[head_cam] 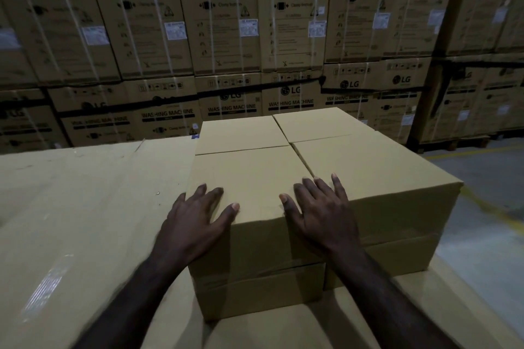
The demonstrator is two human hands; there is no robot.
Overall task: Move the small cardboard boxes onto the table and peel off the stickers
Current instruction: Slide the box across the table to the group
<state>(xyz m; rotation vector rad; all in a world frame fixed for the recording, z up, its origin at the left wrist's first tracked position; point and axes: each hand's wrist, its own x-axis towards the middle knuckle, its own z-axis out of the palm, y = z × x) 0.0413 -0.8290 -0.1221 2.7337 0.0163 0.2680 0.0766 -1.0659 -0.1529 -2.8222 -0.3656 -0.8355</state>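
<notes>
The near-left small box [249, 187] stood on top of another box in a tight block of four stacks, set on a broad cardboard-covered surface [71, 207] toward its right edge, probably so the boxes could be taken one at a time. Both hands lay on the box's near top edge, apparently to seat or steady it. The left hand [195, 218] was open, fingers spread flat at the left corner; the right hand [320, 210] likewise open, fingers reaching across the seam onto the neighbouring box [377, 173]. No sticker showed.
</notes>
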